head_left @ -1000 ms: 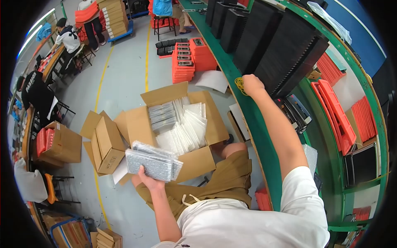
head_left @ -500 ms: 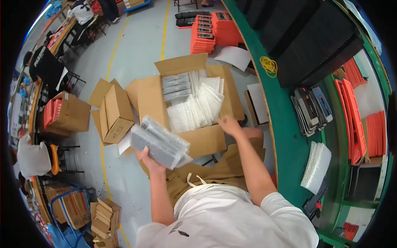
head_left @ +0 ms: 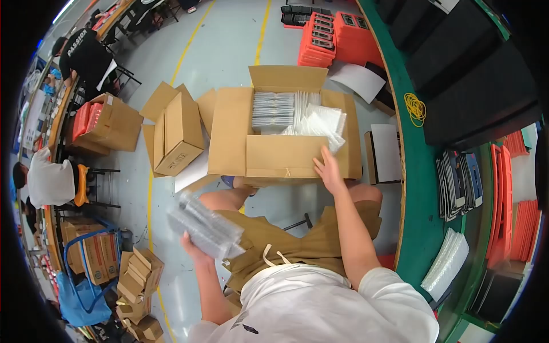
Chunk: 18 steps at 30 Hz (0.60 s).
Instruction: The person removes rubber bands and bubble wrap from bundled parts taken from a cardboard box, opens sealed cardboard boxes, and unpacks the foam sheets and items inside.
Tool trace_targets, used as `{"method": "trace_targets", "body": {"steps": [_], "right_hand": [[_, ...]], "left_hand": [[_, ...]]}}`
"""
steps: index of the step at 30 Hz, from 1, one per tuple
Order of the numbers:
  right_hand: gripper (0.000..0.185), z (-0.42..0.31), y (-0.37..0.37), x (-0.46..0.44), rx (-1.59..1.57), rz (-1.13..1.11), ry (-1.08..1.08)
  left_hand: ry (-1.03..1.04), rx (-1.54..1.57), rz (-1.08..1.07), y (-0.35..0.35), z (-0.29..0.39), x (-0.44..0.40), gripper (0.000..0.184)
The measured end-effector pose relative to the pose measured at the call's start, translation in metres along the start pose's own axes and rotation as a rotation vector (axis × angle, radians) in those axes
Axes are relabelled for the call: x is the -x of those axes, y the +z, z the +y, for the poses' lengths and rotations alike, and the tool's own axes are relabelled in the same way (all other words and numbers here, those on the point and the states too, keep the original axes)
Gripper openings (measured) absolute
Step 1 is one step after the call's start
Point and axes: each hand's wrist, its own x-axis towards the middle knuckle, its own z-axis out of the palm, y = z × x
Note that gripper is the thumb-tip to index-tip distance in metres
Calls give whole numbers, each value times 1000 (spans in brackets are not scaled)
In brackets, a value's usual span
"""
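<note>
My left hand (head_left: 196,250) grips a small stack of bubble-wrapped packs (head_left: 209,228) over the floor beside my thigh. At the front flap of the open cardboard box (head_left: 231,131), my right hand (head_left: 328,169) has its fingers spread and holds nothing. The flap is raised and hides part of the contents. Inside, grey wrapped packs (head_left: 273,109) stand in rows at the left, and white bubble-wrap pouches (head_left: 317,126) lie loosely at the right.
A second cardboard box (head_left: 182,128) stands left of the open one. Along the right runs a green bench (head_left: 416,228) with yellow bands (head_left: 414,110), black racks and more bubble wrap (head_left: 446,264). Red trays (head_left: 317,43) are stacked on the floor. People sit at the left.
My right hand has left the yellow bands and come to the box's front flap, which now stands higher. The packs in my left hand have moved lower. The view has shifted.
</note>
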Motion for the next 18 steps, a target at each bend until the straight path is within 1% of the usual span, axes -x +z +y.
{"method": "trace_targets", "body": {"steps": [1,2,4,5,6,8,9,10,11,13,14,16,17,18], "right_hand": [[74,-4,12,-9,147,65,-135],[74,-8,20,-16,147,58,-130],[71,-42,37,-7,927,-37,-95],[71,-50,39,-4,1317,-89,-79],[71,-47,37,-5,1319,-93,-79],[69,-34,32,-2,1293,-29,-182],[68,-31,28,-3,1280,9,-238],[68,-27,24,-3,1283,13,-241],[71,-22,20,-1,1138,2,-273],[78,-18,13,2,847,-18,-324],[78,-20,9,1,850,-12,-318],[82,-48,18,16,219,-229,-312],[83,-52,21,19,59,-276,-302],[84,-55,24,22,-102,-323,-287]], "left_hand": [[-70,-28,-7,12,-8,-6,75],[-140,-56,-16,23,-15,-14,76],[-298,-117,-72,22,-41,-38,71],[-288,-184,-98,38,-53,-44,68],[-276,-249,-128,55,-68,-52,65],[-250,-321,-265,64,-107,-85,61],[-201,-392,-291,81,-121,-96,62],[-152,-461,-315,96,-135,-106,63],[-152,-458,-318,108,-149,-118,63],[-41,-676,-413,125,-175,-136,70],[-48,-675,-417,133,-184,-141,70],[121,-714,-652,150,-194,-141,77],[205,-729,-765,154,-198,-139,80],[191,-730,-763,151,-205,-142,80]]}}
